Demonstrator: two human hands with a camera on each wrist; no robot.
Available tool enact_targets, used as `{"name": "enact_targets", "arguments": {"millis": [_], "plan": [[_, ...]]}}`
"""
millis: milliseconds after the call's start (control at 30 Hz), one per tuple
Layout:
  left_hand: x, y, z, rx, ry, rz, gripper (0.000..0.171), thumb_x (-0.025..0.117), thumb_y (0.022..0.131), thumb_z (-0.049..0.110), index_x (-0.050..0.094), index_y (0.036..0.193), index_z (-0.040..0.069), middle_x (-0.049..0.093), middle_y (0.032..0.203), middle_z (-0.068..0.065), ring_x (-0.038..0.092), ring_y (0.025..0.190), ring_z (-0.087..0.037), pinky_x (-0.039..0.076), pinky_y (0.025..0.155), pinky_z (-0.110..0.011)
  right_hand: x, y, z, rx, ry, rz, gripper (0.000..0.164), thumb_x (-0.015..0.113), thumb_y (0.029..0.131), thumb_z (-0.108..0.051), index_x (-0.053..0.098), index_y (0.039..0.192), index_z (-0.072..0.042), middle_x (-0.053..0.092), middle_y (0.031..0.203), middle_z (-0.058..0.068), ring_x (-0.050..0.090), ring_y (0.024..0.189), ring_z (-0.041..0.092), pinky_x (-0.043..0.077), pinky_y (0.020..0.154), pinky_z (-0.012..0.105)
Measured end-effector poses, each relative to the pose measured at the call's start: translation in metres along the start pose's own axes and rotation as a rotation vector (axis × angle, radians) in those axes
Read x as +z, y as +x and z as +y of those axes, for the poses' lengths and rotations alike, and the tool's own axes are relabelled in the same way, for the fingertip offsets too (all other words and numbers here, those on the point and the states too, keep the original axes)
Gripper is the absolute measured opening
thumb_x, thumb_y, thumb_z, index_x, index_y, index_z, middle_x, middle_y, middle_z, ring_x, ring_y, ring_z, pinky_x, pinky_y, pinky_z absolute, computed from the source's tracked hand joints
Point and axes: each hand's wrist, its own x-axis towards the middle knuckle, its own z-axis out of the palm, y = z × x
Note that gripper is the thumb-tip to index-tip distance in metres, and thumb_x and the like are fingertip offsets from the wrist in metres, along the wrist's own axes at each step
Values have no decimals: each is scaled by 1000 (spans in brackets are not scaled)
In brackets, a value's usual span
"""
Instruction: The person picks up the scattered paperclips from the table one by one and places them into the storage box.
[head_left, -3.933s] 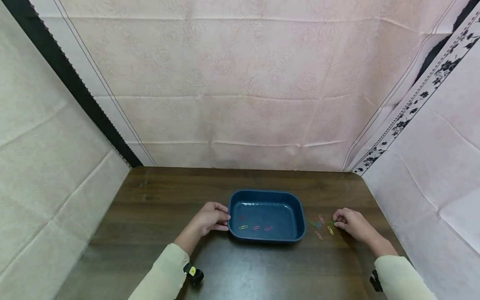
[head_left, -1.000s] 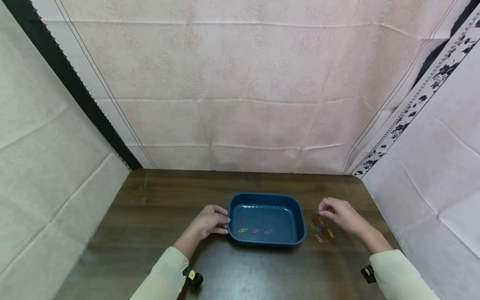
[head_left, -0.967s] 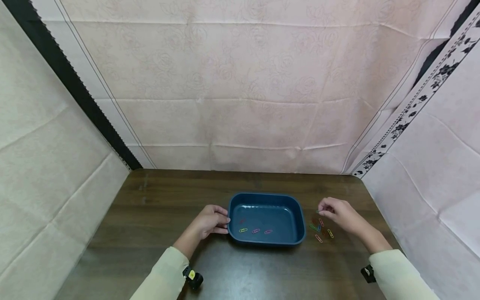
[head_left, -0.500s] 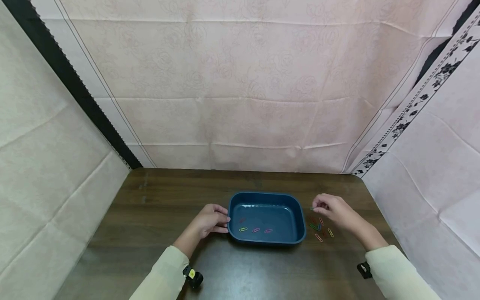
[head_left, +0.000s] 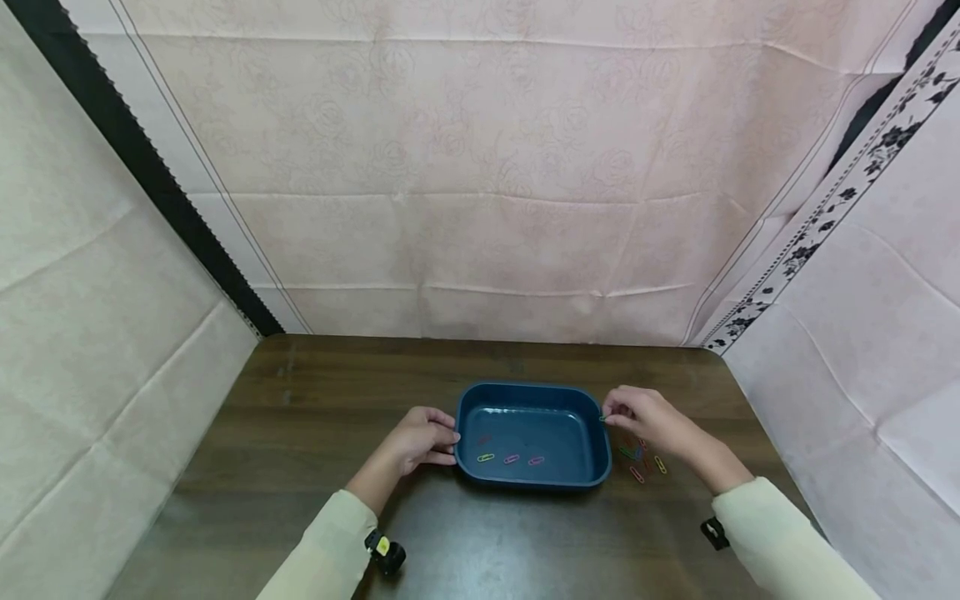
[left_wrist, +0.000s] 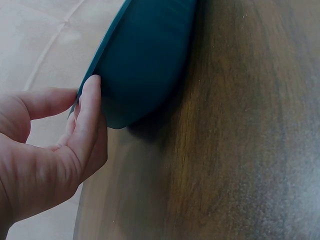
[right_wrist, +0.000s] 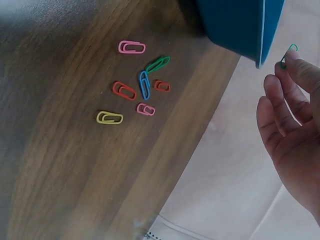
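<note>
My left hand (head_left: 422, 439) grips the left rim of a blue rectangular tray (head_left: 570, 429), thumb and fingers on either side of it in the left wrist view. Between thumb and forefinger my right hand (head_left: 651, 418) pinches a green paper clip (right_wrist: 283, 64), close by the tray's right rim. Inside the tray lie a yellow paper clip (head_left: 486, 457), a faint red one (head_left: 484, 438) and two pink ones. To the tray's right, below my right hand, several loose clips are scattered: a blue one (right_wrist: 144, 85), a green one (right_wrist: 158, 64), a yellow one (right_wrist: 109, 118), plus red and pink ones.
Everything stands on a brown wooden table (head_left: 337, 375). Pale patterned cloth (head_left: 480, 167) hangs behind its far edge, and more cloth closes off both sides. Each forearm carries a small black camera, such as the left camera (head_left: 386, 552).
The right hand picked up a green clip from the right of the pile and has carried it leftward to the tray's right rim. The left hand and tray have stayed put.
</note>
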Motion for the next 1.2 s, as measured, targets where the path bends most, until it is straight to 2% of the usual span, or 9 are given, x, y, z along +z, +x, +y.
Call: {"name": "enact_targets", "arguments": {"millis": [167, 433, 733, 867, 1000, 1200], "plan": [[0, 1, -1, 0, -5, -3, 27, 64, 99, 0, 57, 124, -7, 63, 99, -19, 66, 81, -22, 67, 76, -38, 1, 5, -4, -45, 8, -19, 5, 71, 97, -14, 68, 94, -16, 61, 88, -9, 55, 77, 3, 54, 65, 21], [-1, 2, -1, 3, -9, -6, 28, 64, 99, 0, 57, 125, -8, 64, 100, -21, 66, 80, -21, 67, 76, -38, 3, 16, -14, -86, 4, -30, 6, 72, 97, -10, 68, 95, -14, 61, 90, -9, 56, 78, 4, 56, 67, 21], [0, 1, 0, 4, -3, -7, 28, 63, 99, 0, 57, 125, -8, 64, 100, -20, 66, 82, -23, 67, 76, -38, 10, 32, -25, -142, -6, -76, 5, 71, 98, -12, 69, 97, -8, 60, 90, -7, 54, 78, 4, 55, 67, 21], [0, 0, 0, 2, 1, -6, 28, 63, 99, 0, 57, 125, -8, 63, 98, -19, 66, 81, -23, 67, 76, -38, 13, 38, -31, -164, -8, -107, 4, 69, 99, -12, 67, 96, -12, 59, 91, -7, 53, 79, 5, 53, 67, 21], [0, 0, 0, 0, 6, -2, 28, 63, 100, 0, 57, 125, -8, 63, 98, -19, 66, 81, -23, 67, 75, -38, 16, 45, -39, -178, -10, -136, 12, 69, 98, -8, 64, 93, -18, 58, 91, -7, 52, 79, 6, 52, 66, 21], [1, 0, 1, -4, 8, 1, 27, 62, 100, 0, 57, 125, -8, 63, 97, -18, 66, 80, -22, 67, 75, -37, 21, 56, -49, -198, -6, -185, 8, 68, 100, -9, 66, 93, -14, 57, 91, -6, 53, 78, 7, 52, 65, 21]]}}
